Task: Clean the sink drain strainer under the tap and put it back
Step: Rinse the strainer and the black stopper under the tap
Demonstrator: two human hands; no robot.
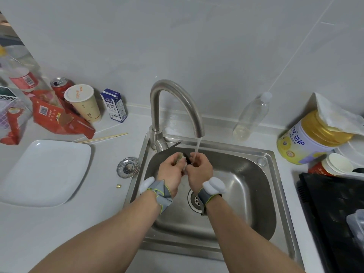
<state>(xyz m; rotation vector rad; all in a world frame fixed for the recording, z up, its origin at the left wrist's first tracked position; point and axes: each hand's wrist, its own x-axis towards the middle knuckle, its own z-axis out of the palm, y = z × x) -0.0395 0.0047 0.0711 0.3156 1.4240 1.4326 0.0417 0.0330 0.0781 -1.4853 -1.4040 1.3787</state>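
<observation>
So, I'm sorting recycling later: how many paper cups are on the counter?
2. One tall lidded cup stands left of the tap, beside the milk carton. One white cup lies at far right below the yellow tin. Others may hide in clutter.

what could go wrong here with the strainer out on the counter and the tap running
The open drain has no strainer in it, so bits rinsed off the small item held by the left hand and right hand could wash straight down. The strainer lies close to the sink rim, where an elbow could knock it.
</observation>
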